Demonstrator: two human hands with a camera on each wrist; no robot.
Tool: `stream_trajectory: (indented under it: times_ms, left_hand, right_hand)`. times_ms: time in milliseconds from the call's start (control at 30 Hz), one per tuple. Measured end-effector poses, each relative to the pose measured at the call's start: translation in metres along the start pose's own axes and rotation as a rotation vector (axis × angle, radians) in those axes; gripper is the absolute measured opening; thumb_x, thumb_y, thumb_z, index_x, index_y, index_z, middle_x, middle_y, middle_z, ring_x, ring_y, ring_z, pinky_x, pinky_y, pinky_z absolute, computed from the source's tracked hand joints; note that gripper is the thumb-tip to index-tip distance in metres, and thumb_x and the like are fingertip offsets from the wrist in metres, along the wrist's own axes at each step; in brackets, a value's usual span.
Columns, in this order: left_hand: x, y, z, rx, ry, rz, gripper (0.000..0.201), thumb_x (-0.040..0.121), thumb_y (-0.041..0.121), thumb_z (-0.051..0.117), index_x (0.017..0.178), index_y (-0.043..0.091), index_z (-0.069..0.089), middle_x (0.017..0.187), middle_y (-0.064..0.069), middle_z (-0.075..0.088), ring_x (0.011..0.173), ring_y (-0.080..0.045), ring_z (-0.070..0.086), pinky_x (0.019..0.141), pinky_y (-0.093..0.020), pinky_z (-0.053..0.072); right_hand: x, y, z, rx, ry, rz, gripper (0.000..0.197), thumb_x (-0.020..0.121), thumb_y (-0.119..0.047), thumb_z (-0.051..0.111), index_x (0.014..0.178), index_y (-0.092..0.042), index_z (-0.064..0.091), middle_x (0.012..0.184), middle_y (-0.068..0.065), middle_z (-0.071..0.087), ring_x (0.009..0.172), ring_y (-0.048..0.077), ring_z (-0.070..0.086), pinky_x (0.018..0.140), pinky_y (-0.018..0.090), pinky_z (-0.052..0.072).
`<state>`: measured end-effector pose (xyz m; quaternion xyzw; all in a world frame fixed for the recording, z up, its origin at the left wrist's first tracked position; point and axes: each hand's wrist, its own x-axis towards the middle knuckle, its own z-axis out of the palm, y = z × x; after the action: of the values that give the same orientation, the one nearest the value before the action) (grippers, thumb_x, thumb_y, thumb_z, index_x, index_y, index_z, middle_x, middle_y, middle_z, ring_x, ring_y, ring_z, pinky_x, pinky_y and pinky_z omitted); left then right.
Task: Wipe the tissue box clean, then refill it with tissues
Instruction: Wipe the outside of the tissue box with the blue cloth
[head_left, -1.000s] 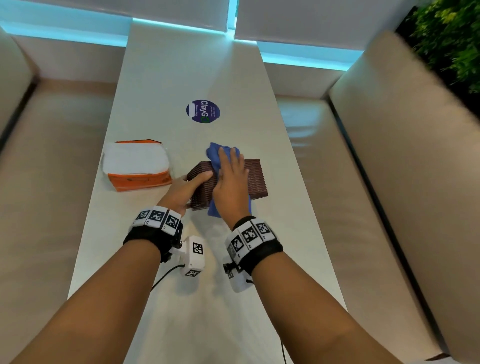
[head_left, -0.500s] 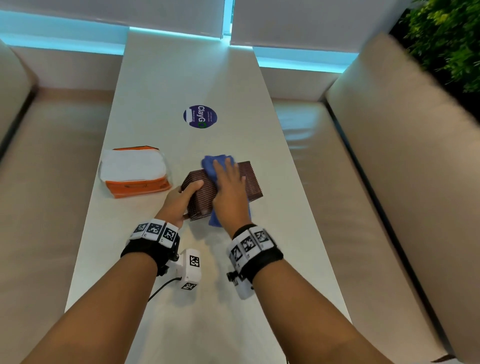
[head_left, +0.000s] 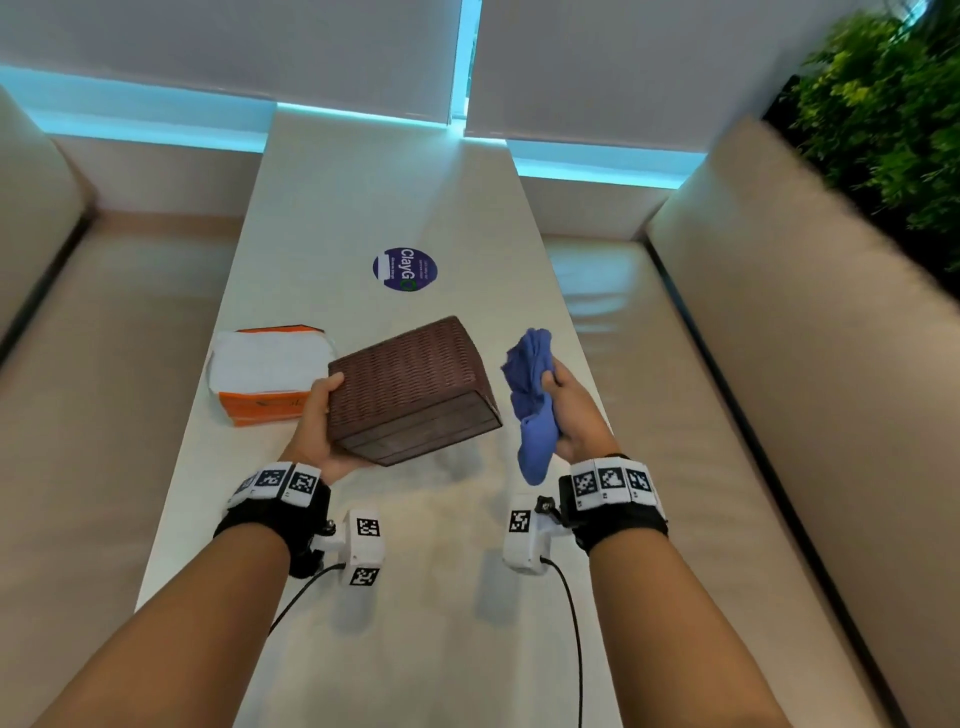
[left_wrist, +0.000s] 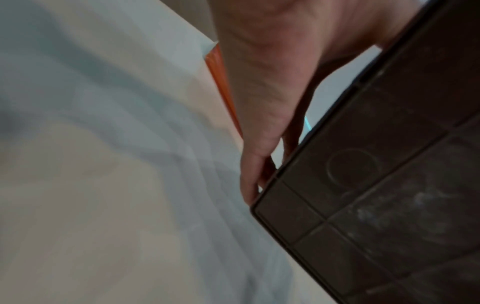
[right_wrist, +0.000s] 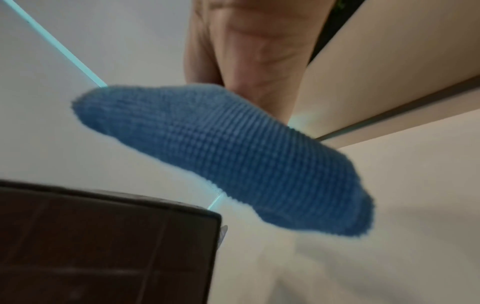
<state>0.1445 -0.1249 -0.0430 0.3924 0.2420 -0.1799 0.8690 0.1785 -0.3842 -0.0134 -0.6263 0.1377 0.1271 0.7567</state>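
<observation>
Left hand (head_left: 322, 421) grips tilted tissue box (head_left: 415, 384); right hand (head_left: 571, 410) clutches cloth (head_left: 530, 395).

woven wicker-textured brown tissue box (head_left: 410, 374), ribbed blue cloth (head_left: 530, 395), smooth matt table (head_left: 363, 182).

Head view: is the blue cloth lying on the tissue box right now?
No, the blue cloth is bunched in the right hand, off to the side of the tissue box that the left hand holds.

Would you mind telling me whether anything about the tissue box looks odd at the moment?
The tissue box is tilted in the left hand, off the table, and its underside shows whitish, dusty-looking smudges in the left wrist view.
</observation>
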Motion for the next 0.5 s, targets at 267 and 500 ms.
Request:
stream_trajectory:
  times_ms: [267,500]
  left_hand:
    - [0.012,-0.028,0.004,-0.115,-0.012,-0.039,0.041,0.086,0.028,0.063,0.123,0.009,0.062,0.097,-0.012,0.072,0.086,-0.026,0.070,0.073,-0.036,0.059]
    - [0.010,-0.016,0.028,0.516,-0.062,0.035,0.087,0.063,0.073,0.066,0.124,0.012,0.058,0.109,0.000,0.073,0.094,-0.010,0.071,0.070,-0.020,0.057]
  right_hand:
    - [-0.007,0.007,0.019,-0.001,-0.070,-0.031,0.044,0.104,-0.018,0.023,0.149,-0.015,0.023,0.152,0.004,0.032,0.098,0.017,0.053,0.063,0.020,0.054]
    - [-0.017,0.005,0.032,-0.451,0.039,-0.242,0.043,0.102,-0.009,0.030,0.144,-0.014,0.035,0.147,0.005,0.041,0.135,0.020,0.040,0.114,0.031,0.032]
